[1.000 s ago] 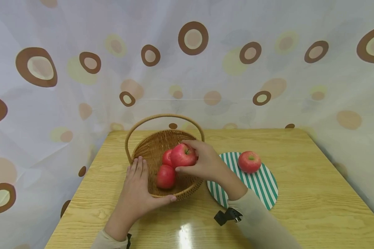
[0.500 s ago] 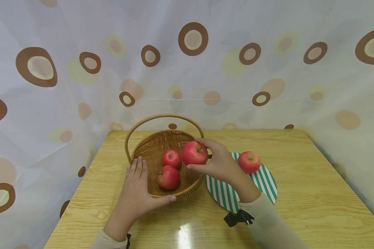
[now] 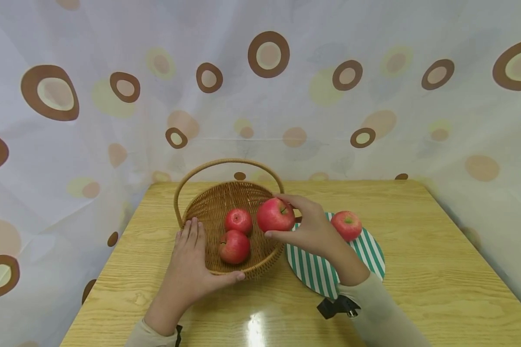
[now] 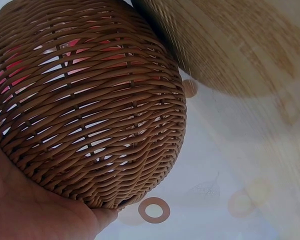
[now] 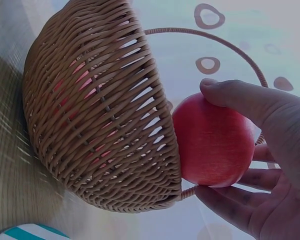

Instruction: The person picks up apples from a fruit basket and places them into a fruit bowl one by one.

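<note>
A brown wicker basket (image 3: 217, 200) with a tall arched handle stands on the table. Inside it lie two red apples, one (image 3: 238, 221) behind the other (image 3: 234, 247). My right hand (image 3: 314, 229) grips a third red apple (image 5: 212, 142) between thumb and fingers, at the basket's right rim. In the right wrist view this apple shows just above the woven edge. My left hand (image 3: 188, 270) rests along the basket's left and near rim, fingers straight and thumb spread. Its palm lies against the weave in the left wrist view.
Right of the basket lies a round green-and-white striped mat (image 3: 312, 270), partly under the right forearm. Another red apple (image 3: 347, 225) sits on it. A pale wooden table (image 3: 438, 270) bears everything, with a patterned cloth (image 3: 312, 106) hanging behind.
My right hand has drawn the held apple rightward, from over the basket's middle to its right rim. The near apple in the basket has shifted slightly right. My left hand has stayed put.
</note>
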Demonstrator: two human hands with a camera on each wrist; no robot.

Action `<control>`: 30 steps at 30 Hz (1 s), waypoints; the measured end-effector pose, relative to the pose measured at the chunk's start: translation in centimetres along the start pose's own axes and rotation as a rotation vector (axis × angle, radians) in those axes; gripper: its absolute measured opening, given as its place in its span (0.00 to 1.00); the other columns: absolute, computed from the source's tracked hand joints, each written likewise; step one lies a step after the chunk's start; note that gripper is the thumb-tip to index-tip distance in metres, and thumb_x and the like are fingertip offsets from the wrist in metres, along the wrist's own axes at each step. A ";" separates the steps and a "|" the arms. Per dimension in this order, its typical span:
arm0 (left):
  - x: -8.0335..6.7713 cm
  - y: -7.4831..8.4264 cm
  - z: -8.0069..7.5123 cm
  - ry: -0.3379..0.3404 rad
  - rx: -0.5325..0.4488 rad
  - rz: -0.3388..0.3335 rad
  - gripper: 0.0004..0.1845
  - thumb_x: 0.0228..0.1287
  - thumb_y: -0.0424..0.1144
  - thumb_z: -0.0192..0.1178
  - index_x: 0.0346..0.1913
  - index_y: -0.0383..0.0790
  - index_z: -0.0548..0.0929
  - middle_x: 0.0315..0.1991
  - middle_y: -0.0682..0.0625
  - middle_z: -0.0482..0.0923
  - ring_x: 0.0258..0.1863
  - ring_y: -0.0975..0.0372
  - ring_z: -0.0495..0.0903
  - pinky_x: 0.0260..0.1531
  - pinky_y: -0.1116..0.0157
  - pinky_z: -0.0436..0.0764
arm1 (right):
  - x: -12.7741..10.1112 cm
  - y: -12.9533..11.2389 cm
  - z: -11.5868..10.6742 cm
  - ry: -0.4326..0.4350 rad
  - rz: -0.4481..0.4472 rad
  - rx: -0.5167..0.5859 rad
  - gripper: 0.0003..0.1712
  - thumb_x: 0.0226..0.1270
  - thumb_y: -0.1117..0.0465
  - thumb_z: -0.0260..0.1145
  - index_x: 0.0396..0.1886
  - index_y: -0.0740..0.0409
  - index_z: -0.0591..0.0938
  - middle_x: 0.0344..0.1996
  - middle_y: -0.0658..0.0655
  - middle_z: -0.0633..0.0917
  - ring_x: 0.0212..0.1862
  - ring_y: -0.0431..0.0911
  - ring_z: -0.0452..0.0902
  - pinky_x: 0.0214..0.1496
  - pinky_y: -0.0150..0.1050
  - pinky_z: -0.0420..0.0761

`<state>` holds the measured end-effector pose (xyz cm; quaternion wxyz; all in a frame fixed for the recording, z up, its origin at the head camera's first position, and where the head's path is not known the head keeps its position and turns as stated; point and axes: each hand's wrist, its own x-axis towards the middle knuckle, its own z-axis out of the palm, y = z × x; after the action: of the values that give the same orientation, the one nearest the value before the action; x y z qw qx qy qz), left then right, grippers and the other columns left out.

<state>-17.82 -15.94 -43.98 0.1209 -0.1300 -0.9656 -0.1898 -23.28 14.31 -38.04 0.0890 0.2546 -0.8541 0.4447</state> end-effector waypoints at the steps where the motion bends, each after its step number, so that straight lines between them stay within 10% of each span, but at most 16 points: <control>1: 0.0 0.0 0.0 -0.001 -0.002 -0.001 0.81 0.44 0.89 0.61 0.83 0.24 0.51 0.85 0.28 0.45 0.86 0.37 0.42 0.83 0.36 0.48 | -0.1 0.0 -0.1 0.003 0.006 -0.003 0.48 0.54 0.50 0.87 0.74 0.55 0.78 0.66 0.54 0.84 0.61 0.50 0.84 0.51 0.39 0.91; 30: -0.1 0.1 -0.1 0.002 -0.009 0.003 0.81 0.44 0.89 0.62 0.83 0.24 0.51 0.84 0.27 0.45 0.86 0.37 0.42 0.83 0.36 0.48 | -1.3 1.1 -2.1 0.054 0.075 -0.079 0.50 0.53 0.47 0.88 0.74 0.54 0.78 0.66 0.55 0.84 0.59 0.51 0.82 0.47 0.43 0.88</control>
<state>-17.72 -15.92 -43.90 0.1217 -0.1317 -0.9644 -0.1942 -22.87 16.99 -38.03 0.1053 0.2067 -0.8771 0.4205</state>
